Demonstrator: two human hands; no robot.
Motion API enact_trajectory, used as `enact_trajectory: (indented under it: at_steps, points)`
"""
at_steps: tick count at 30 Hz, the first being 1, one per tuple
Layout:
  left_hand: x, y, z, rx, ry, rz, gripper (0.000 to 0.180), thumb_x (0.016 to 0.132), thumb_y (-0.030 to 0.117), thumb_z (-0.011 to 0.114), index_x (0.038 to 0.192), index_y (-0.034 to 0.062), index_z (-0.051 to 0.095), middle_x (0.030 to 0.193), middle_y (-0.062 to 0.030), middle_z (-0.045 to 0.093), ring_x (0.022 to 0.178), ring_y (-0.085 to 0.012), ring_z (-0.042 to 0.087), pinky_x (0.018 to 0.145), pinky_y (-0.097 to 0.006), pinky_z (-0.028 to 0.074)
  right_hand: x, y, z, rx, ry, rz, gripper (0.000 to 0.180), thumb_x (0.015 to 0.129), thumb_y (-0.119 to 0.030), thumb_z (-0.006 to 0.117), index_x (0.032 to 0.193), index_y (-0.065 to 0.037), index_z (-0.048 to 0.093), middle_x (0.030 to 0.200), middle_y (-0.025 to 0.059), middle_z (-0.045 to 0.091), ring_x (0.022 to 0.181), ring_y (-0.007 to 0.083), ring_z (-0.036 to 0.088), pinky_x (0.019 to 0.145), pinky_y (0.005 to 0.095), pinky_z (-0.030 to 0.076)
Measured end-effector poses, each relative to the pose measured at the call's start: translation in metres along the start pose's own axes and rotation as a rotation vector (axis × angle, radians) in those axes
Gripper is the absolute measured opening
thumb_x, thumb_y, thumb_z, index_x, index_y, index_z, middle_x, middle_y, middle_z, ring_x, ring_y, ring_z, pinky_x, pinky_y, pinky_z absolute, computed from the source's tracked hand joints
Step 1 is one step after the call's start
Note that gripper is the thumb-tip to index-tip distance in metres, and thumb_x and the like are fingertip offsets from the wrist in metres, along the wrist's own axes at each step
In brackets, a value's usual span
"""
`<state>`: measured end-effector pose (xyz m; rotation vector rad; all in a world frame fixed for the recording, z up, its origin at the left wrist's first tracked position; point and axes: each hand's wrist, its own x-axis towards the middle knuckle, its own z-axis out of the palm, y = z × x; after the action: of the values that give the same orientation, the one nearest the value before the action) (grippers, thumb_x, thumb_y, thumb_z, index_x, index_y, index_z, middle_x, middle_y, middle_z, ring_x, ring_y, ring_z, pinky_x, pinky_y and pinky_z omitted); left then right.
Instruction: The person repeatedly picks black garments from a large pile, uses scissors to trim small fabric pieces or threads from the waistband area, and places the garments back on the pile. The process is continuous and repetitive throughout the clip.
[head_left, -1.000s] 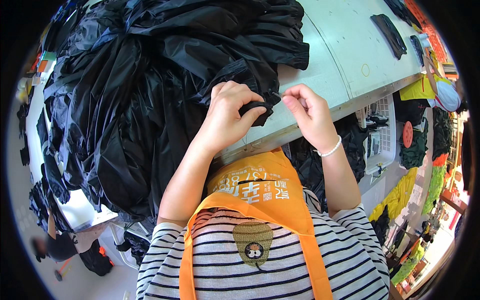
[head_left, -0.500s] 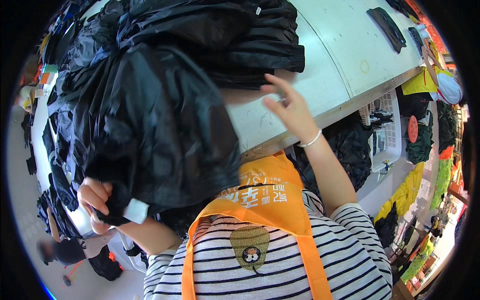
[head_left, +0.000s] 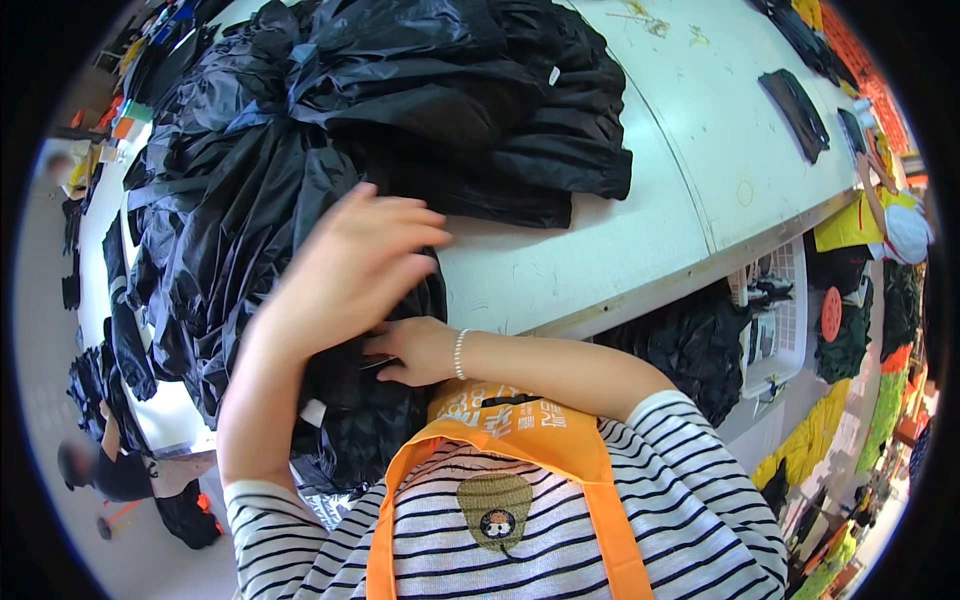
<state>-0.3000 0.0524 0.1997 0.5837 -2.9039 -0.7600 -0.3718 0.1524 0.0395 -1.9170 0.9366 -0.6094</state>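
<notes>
A large heap of shiny black garments (head_left: 400, 100) covers the left part of the white table. In front of it, a black garment (head_left: 360, 420) with a small white label (head_left: 313, 412) hangs at the table edge before my apron. My left hand (head_left: 365, 255) is raised over this cloth, slightly blurred, its fingers apart and nothing in them. Just below it, my right hand (head_left: 420, 350) reaches across from the right. Its fingers and thumb are closed on the black garment; the exact fold between them is hidden.
The white table (head_left: 580, 270) runs to the upper right, where a folded black garment (head_left: 795, 112) lies. Below its edge are more black cloth (head_left: 680, 345) and a white plastic basket (head_left: 790, 310). One co-worker (head_left: 115, 470) is at the left, another (head_left: 900, 230) at the far right.
My left hand has let go of the garment's labelled end and risen to the right. My right hand has come down and left from above the table to the cloth.
</notes>
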Motion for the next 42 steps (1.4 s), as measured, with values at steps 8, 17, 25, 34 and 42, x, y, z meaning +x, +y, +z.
enact_trajectory:
  at_steps: [8,17,25,34,42]
  points:
    - [-0.005,-0.052,0.097,0.799,-0.322,-0.124,0.034,0.081,0.039,0.064,0.073,0.007,0.073,0.075,-0.0075,0.068,0.094,-0.0235,0.058,0.11,-0.039,0.026,-0.061,0.085,-0.129,0.218,0.948,0.272,0.008,0.084,-0.006,0.064,0.09,-0.004,0.067,0.084,0.0096,0.068,0.074,0.0183,0.066,0.069,0.0285,0.052]
    - [-0.022,-0.044,0.039,0.81,-0.424,-0.16,0.023,0.073,0.03,0.063,0.064,0.0114,0.072,0.068,-0.0035,0.067,0.085,-0.0203,0.059,0.103,-0.035,0.032,0.048,0.035,-0.208,-0.618,0.438,0.282,0.093,0.063,-0.039,0.083,0.137,-0.005,0.04,0.126,0.017,0.052,0.094,0.0328,0.063,0.077,0.0397,0.053]
    - [-0.09,-0.087,0.01,0.744,-0.059,-0.419,0.022,0.068,0.024,0.064,0.061,0.0033,0.069,0.062,-0.0092,0.063,0.088,-0.0254,0.06,0.102,-0.036,0.038,0.054,0.071,-0.23,-0.541,0.375,0.495,0.022,0.074,-0.018,0.067,0.093,-0.008,0.066,0.087,0.0178,0.068,0.083,0.0365,0.065,0.075,0.0451,0.052]
    - [-0.069,-0.114,0.047,0.755,0.109,-0.826,0.021,0.064,0.021,0.064,0.063,0.0007,0.07,0.071,-0.0172,0.067,0.085,-0.0313,0.064,0.099,-0.037,0.038,-0.004,-0.016,-0.21,-0.751,0.34,0.238,0.012,0.075,-0.014,0.066,0.082,-0.006,0.062,0.081,0.0121,0.066,0.073,0.0313,0.066,0.064,0.0412,0.053]
    - [-0.072,-0.138,0.067,0.816,-0.014,-1.018,0.029,0.072,0.024,0.056,0.09,0.0085,0.073,0.094,-0.0137,0.07,0.091,-0.025,0.066,0.098,-0.044,0.035,-0.066,-0.078,-0.184,-0.91,0.329,0.138,0.031,0.074,-0.009,0.065,0.104,-0.006,0.063,0.074,0.0069,0.059,0.059,0.0236,0.063,0.053,0.0341,0.05]
